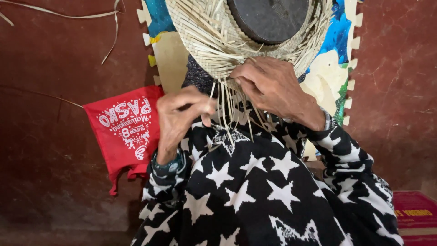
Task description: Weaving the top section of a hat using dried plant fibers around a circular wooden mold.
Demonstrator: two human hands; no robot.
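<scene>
– So, nearest, what are the hands at?
– Left hand (182, 114) pinches loose straw strips (230, 114); right hand (271, 86) is closed on the hat brim (214, 50), mid-weave.
– Next?
– Likely tucking a strip under. Beyond sits the dark block (268, 18).

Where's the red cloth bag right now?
In the head view the red cloth bag lies on the dark red floor, at the left of the picture, just outside the left hand and left of the foam puzzle mat.
</scene>
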